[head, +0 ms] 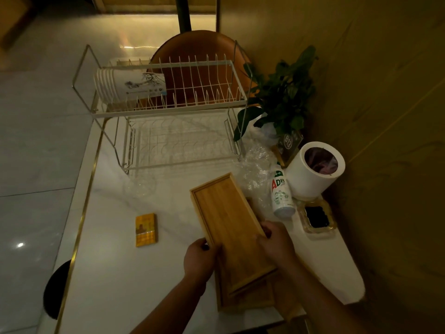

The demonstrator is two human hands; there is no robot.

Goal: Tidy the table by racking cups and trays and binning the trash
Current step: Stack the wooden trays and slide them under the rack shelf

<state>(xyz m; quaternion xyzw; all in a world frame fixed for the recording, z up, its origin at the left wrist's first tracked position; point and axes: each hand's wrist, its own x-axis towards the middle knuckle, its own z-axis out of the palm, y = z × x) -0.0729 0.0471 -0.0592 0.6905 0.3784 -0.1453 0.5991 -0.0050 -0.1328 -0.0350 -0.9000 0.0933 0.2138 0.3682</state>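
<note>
Closest to us, the left hand (199,259) and the right hand (277,244) each clamp 1 long edge of the wooden tray (228,225), fingers curled round the rim. The tray hangs tilted over the near part of the desk (115,273), its far end pointing toward the rack. Beneath its near end we glimpse a second tray (250,300), mostly covered, so we cannot tell whether the 2 touch. We judge the held tray stiff and fairly light, with a smooth finish that could slip. A hold on both long edges near the middle looks right to us. It will not bend, but a swinging corner could knock the wire.

Moving out, a yellow packet (145,230) lies flat to the left, well apart from the tray. To the right, a white bottle (281,196) sits just beside the white bin (315,169). A glass ashtray (317,218) is on the bin's near side, and crumpled clear plastic (255,169) lies beside the bottle. Something transparent, perhaps a glass (139,186), sits near the rack's foot, though the dim light makes it hard to read.

At the back, the 2-tier rack (168,107) carries a stack of paper cups (127,86) lying sideways in the upper tier. The potted plant (284,92) overlaps the rack's right end, and what is inside the bin is only a dark blur.
</note>
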